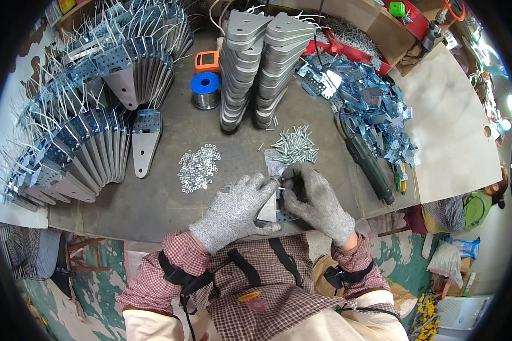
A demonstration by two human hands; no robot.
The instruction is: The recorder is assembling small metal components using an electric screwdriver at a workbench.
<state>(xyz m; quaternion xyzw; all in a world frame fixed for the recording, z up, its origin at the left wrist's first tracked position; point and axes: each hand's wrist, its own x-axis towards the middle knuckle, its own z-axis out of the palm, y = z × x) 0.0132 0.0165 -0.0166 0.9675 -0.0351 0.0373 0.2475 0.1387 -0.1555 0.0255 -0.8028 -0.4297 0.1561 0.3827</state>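
Grey knit covers both of my hands in the head view. My left hand (236,210) lies over a flat grey metal plate (269,209) at the near edge of the workbench (153,199), fingers curled round the plate and gripping it, the forefinger and thumb stretched toward the right. My right hand (318,202) meets it there: its fingertips are pinched shut on a small screw (281,188), held just at the plate's upper edge, beside the left forefinger. A perforated galvanised bracket (286,215) shows under the plate between my two hands.

Just beyond my right hand lies a loose pile of screws (294,145), and to the left of it, near my left hand, a scatter of small washers (198,166). Farther back two tall stacks of grey plates (259,62) stand side by side, with a spool of wire with a blue flange (205,90) and an orange case (207,60) just to their left. Along the left side of the bench, finished plates with brackets (91,148) lean in fanned rows, white ties sticking out of them; one single plate (144,142) lies flat beside them. To the right lies a heap of galvanised brackets (370,108), and a dark green power tool (368,167) lies slanted near the bench's right edge.
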